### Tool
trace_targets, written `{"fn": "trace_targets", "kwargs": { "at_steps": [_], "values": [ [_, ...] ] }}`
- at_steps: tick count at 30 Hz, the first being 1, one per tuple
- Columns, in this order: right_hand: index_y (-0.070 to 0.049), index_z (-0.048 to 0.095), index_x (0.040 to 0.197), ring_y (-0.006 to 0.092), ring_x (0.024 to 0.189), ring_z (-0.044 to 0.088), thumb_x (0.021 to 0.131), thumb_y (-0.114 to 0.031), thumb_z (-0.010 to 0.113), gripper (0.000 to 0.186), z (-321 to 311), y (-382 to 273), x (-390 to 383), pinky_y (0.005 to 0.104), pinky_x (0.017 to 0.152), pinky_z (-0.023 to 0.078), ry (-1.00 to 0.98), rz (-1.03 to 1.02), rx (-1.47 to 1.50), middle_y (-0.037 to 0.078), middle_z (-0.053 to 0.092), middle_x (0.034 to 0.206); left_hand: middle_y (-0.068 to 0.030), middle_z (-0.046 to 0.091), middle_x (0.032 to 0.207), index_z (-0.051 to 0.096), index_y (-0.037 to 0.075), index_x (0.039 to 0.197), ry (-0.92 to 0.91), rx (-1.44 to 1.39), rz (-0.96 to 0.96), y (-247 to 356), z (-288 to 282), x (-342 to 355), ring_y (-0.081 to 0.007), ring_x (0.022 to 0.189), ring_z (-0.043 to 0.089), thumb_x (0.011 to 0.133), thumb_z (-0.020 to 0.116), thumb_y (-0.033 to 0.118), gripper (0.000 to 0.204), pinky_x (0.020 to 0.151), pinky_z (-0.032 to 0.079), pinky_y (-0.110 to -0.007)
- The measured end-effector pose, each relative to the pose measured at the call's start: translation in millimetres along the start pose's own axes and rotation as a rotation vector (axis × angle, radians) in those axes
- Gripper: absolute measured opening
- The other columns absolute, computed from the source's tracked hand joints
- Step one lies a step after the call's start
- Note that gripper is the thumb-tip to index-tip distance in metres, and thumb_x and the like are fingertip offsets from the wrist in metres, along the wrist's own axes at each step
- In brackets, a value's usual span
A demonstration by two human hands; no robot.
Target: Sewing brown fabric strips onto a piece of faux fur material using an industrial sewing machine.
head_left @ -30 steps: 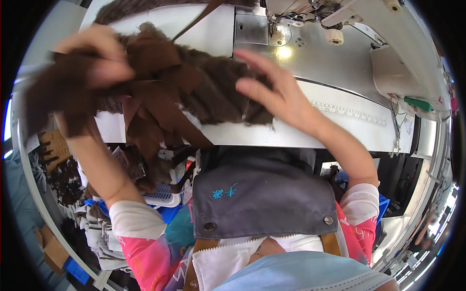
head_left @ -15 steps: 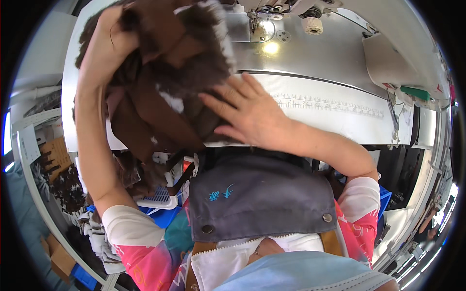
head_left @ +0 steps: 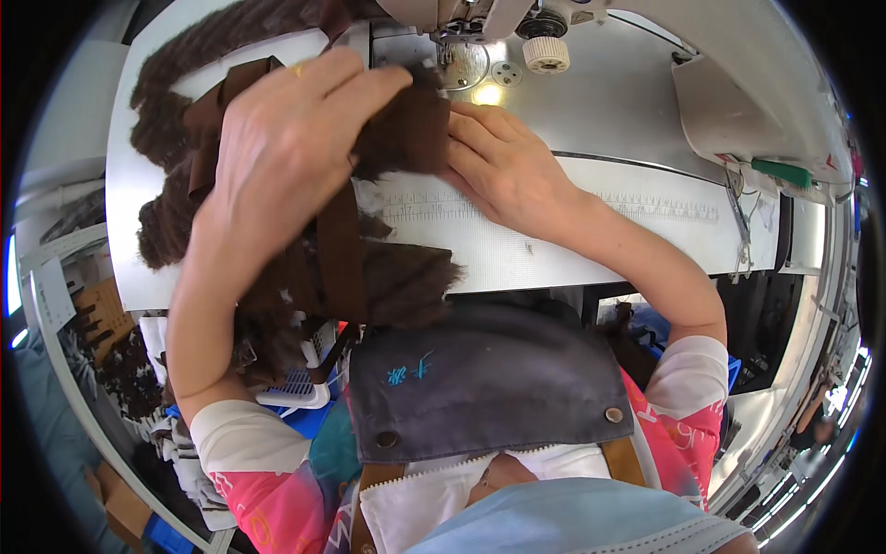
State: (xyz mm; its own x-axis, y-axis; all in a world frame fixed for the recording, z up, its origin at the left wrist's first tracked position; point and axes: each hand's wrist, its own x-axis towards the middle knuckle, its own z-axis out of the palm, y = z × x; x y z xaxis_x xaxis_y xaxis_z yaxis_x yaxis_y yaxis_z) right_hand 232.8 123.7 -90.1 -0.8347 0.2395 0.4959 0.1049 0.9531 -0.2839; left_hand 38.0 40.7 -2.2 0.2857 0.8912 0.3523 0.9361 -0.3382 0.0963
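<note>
A dark brown fur piece [head_left: 397,138] with smooth brown fabric strips lies across the left of the sewing table, partly bunched and hanging over the front edge. My left hand [head_left: 295,129] is closed on it from above, thumb and fingers bent near the strip. At the fur's right edge, my right hand [head_left: 508,166] pinches the fabric, its fingers pressed together and the thumb hidden. The held edge is just in front of the sewing machine's needle area [head_left: 461,42]. A long brown strip [head_left: 340,258] trails down beneath my left wrist.
A white table extension [head_left: 591,222] with a printed ruler runs along the front. The machine's metal bed [head_left: 609,102], white dial [head_left: 545,54] and arm stand at the back right. Below the table, a white plastic basket [head_left: 309,392] sits at the left.
The fur piece has been lowered and spread over the table's left. My left hand has come down and right onto it; my right hand has gone from spread fingers to pinching its edge.
</note>
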Motion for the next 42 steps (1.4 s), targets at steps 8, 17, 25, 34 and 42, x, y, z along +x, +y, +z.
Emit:
{"fn": "trace_targets", "kwargs": {
  "at_steps": [8, 17, 25, 34, 42],
  "values": [
    [0.004, 0.059, 0.106, 0.0182, 0.09, 0.06, 0.088, -0.007, 0.053, 0.022, -22.9, -3.8, -5.7, 0.0288, 0.082, 0.046, 0.133, 0.683, 1.238, 0.01, 0.062, 0.106, -0.0027, 0.063, 0.075, 0.065, -0.001, 0.092, -0.312, -1.562, -0.802, 8.6, 38.8, -9.0, -0.0069, 0.065, 0.053, 0.085, 0.062, 0.019, 0.021, 0.059, 0.043, -0.022],
    [0.002, 0.06, 0.101, 0.0072, 0.076, 0.056, 0.088, -0.008, 0.056, 0.017, -27.6, -7.5, -4.2, 0.0226, 0.068, 0.046, 0.222, 0.6, 1.048, 0.005, 0.065, 0.093, -0.0047, 0.064, 0.074, 0.064, -0.001, 0.099, -0.357, -1.574, -0.781, 6.7, 38.0, -7.7, -0.0079, 0.062, 0.053, 0.085, 0.061, 0.02, 0.025, 0.059, 0.044, -0.022],
    [0.001, 0.06, 0.087, 0.0049, 0.066, 0.052, 0.084, -0.011, 0.063, 0.013, -20.2, -17.1, 17.8, 0.0207, 0.06, 0.042, -0.021, 0.74, 0.945, 0.002, 0.064, 0.078, -0.0072, 0.065, 0.079, 0.062, -0.001, 0.103, -0.241, -1.627, -0.899, 10.0, 36.9, -8.1, -0.0096, 0.068, 0.058, 0.087, 0.06, 0.024, 0.029, 0.065, 0.048, -0.023],
    [-0.003, 0.06, 0.079, 0.004, 0.066, 0.052, 0.083, -0.009, 0.063, 0.008, -16.8, -5.7, 3.0, 0.0188, 0.061, 0.041, 0.25, 0.731, 1.206, -0.002, 0.059, 0.07, 0.0019, 0.06, 0.082, 0.063, 0.001, 0.097, -0.012, -1.632, -0.861, 10.4, 39.2, -10.6, -0.0054, 0.069, 0.052, 0.08, 0.068, 0.022, 0.027, 0.065, 0.043, -0.02],
    [-0.002, 0.061, 0.082, 0.0087, 0.078, 0.057, 0.079, 0.002, 0.059, 0.005, -22.7, -9.3, 4.3, 0.0215, 0.072, 0.044, 0.36, 0.457, 0.932, 0.002, 0.062, 0.082, 0.0034, 0.057, 0.071, 0.067, 0.003, 0.086, -0.204, -1.636, -0.971, 3.2, 40.1, 6.3, -0.0012, 0.058, 0.041, 0.078, 0.069, 0.019, 0.018, 0.049, 0.028, -0.017]
  ]
}}
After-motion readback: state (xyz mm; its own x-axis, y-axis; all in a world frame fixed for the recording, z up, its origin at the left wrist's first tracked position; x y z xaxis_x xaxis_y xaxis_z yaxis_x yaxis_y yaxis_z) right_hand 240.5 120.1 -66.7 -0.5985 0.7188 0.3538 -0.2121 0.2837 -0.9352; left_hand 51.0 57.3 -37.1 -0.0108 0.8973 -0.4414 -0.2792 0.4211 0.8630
